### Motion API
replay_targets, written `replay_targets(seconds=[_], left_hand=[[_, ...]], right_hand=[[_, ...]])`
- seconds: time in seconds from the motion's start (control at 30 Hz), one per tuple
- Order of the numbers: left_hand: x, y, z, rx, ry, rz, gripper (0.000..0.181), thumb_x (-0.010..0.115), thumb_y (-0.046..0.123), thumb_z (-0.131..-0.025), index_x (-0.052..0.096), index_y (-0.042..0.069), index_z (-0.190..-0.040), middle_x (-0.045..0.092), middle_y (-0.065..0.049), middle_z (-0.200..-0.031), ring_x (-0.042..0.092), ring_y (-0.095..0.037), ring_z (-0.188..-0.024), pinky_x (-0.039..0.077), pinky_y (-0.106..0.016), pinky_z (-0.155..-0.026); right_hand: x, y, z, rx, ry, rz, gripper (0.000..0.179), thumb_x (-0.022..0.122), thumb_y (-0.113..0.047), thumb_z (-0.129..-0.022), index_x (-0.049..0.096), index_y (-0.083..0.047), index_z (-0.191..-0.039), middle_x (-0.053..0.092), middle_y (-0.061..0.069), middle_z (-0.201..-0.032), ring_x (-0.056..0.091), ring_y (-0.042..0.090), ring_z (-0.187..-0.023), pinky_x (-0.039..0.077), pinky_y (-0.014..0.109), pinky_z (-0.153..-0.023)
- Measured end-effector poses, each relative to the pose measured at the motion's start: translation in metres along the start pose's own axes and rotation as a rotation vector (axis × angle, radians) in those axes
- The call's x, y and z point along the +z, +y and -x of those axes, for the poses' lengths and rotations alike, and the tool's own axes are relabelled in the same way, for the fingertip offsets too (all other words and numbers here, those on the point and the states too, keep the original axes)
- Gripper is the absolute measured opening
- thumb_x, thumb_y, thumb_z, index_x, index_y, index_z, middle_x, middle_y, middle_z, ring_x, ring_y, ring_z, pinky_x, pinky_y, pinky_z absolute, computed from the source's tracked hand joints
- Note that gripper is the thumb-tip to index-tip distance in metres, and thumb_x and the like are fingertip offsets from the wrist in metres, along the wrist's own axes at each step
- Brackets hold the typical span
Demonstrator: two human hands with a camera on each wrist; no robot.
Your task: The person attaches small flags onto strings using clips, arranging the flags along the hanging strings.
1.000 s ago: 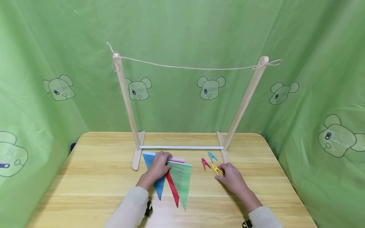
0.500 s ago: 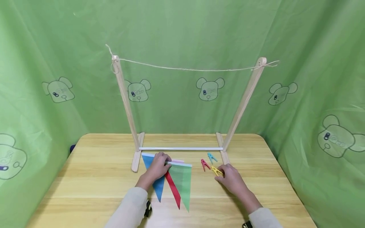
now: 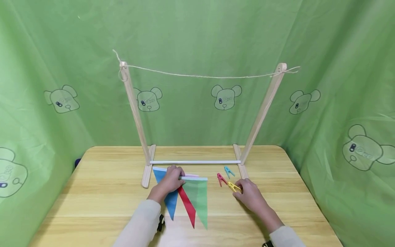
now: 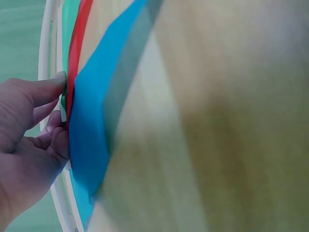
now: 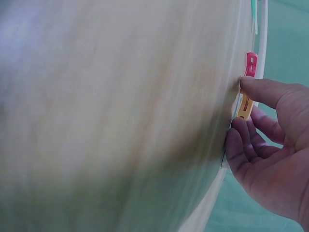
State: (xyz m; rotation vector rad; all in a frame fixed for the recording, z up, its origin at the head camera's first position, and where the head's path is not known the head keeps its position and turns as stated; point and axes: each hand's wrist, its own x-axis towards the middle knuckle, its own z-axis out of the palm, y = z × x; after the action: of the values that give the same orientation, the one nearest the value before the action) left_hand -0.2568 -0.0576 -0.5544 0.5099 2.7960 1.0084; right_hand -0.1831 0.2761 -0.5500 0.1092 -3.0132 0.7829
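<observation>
My left hand (image 3: pixel 172 179) pinches the white-edged top of a green pennant (image 3: pixel 200 197). A red pennant (image 3: pixel 187 205) shows partly from under the green one, and a blue pennant (image 3: pixel 170 206) lies beneath the hand and wrist. In the left wrist view, thumb and fingers meet at the edge of the green and red cloth. My right hand (image 3: pixel 250 195) pinches a yellow clothespin (image 3: pixel 233 186) between thumb and fingers. Right beside it lies a red clothespin (image 3: pixel 221 179), with a light blue clothespin (image 3: pixel 229 171) just behind.
A wooden stand rises at the back, its left post (image 3: pixel 134 111) and right post (image 3: pixel 263 111) joined by a white rod (image 3: pixel 195 162) low down. Twine (image 3: pixel 197 75) is tied between the post tops. A pink strip (image 3: pixel 191 175) shows behind the green pennant. Green curtain surrounds the wooden table (image 3: pixel 102 192).
The tips of the green and red pennants have swung a little to the right. The yellow clothespin has turned slightly in my right hand. The whole head view has shifted slightly.
</observation>
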Motion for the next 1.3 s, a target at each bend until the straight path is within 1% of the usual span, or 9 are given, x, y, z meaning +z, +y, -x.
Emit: replay_targets(seconds=[0.17,0.3,0.43,0.63,0.77,0.93,1.1,1.2,1.3], left_hand=[[-0.002,0.002,-0.002,-0.006,-0.034,-0.004,0.013,0.079,0.007,-0.09,0.066,0.007,-0.093,0.051,-0.006,-0.095,0.044,-0.024,-0.097,0.045,-0.038,-0.084],[-0.002,0.003,-0.002,-0.005,-0.04,0.001,0.015,0.078,0.006,-0.09,0.064,0.009,-0.09,0.05,-0.005,-0.094,0.044,-0.024,-0.097,0.045,-0.036,-0.082],[-0.001,0.003,-0.002,0.004,-0.033,0.004,0.018,0.077,0.005,-0.09,0.061,0.011,-0.088,0.051,-0.004,-0.091,0.044,-0.024,-0.096,0.045,-0.035,-0.079],[0.003,0.002,-0.001,0.028,-0.022,0.002,0.016,0.075,0.004,-0.092,0.062,0.013,-0.089,0.053,0.0,-0.087,0.045,-0.02,-0.093,0.045,-0.033,-0.078],[0.004,0.0,0.0,0.058,-0.003,-0.001,0.013,0.075,0.003,-0.091,0.065,0.011,-0.088,0.053,0.0,-0.087,0.045,-0.019,-0.091,0.045,-0.032,-0.078],[0.005,-0.002,0.002,0.088,0.02,0.019,0.012,0.076,0.002,-0.091,0.068,0.009,-0.085,0.053,-0.001,-0.087,0.046,-0.018,-0.088,0.046,-0.031,-0.075],[0.004,-0.003,0.003,0.088,0.035,0.099,0.013,0.077,0.003,-0.09,0.068,0.009,-0.084,0.055,-0.002,-0.085,0.05,-0.016,-0.081,0.047,-0.028,-0.07],[0.003,-0.003,0.003,0.087,0.04,0.18,0.011,0.075,0.001,-0.091,0.068,0.008,-0.086,0.06,-0.002,-0.085,0.054,-0.014,-0.077,0.05,-0.026,-0.067],[0.0,-0.001,0.003,0.082,0.042,0.258,0.008,0.074,0.002,-0.093,0.069,0.007,-0.089,0.065,-0.002,-0.086,0.058,-0.013,-0.077,0.052,-0.026,-0.068]], right_hand=[[0.0,0.0,0.0,0.006,-0.003,-0.003,0.027,0.086,-0.011,-0.082,0.068,-0.003,-0.101,0.054,0.004,-0.084,0.048,0.015,-0.073,0.041,0.024,-0.06],[0.0,-0.001,0.0,0.009,-0.005,-0.01,0.028,0.086,-0.011,-0.082,0.068,-0.003,-0.101,0.054,0.004,-0.085,0.048,0.015,-0.073,0.04,0.024,-0.06],[-0.001,-0.002,0.0,0.003,0.002,-0.014,0.028,0.086,-0.011,-0.082,0.067,-0.003,-0.101,0.054,0.004,-0.084,0.047,0.015,-0.073,0.04,0.024,-0.059],[-0.001,-0.002,0.001,-0.012,0.014,-0.028,0.028,0.085,-0.009,-0.082,0.066,-0.002,-0.101,0.055,0.005,-0.084,0.048,0.016,-0.073,0.041,0.024,-0.059],[-0.001,-0.002,0.002,-0.006,0.011,-0.031,0.028,0.085,-0.008,-0.082,0.065,-0.002,-0.102,0.056,0.004,-0.084,0.049,0.015,-0.074,0.042,0.024,-0.06],[-0.002,-0.003,0.003,-0.004,0.004,-0.033,0.029,0.085,-0.008,-0.083,0.065,-0.003,-0.104,0.056,0.004,-0.086,0.049,0.015,-0.075,0.042,0.024,-0.062],[-0.006,-0.005,0.003,0.01,0.004,-0.046,0.031,0.085,-0.01,-0.083,0.065,-0.003,-0.106,0.059,0.004,-0.09,0.052,0.016,-0.078,0.045,0.023,-0.063],[-0.008,-0.006,0.003,0.007,0.005,-0.05,0.032,0.085,-0.01,-0.083,0.066,-0.002,-0.107,0.06,0.005,-0.092,0.053,0.016,-0.078,0.047,0.023,-0.063],[-0.01,-0.006,0.003,0.001,0.004,-0.05,0.032,0.086,-0.01,-0.083,0.066,-0.002,-0.107,0.061,0.005,-0.092,0.054,0.015,-0.079,0.048,0.023,-0.063]])
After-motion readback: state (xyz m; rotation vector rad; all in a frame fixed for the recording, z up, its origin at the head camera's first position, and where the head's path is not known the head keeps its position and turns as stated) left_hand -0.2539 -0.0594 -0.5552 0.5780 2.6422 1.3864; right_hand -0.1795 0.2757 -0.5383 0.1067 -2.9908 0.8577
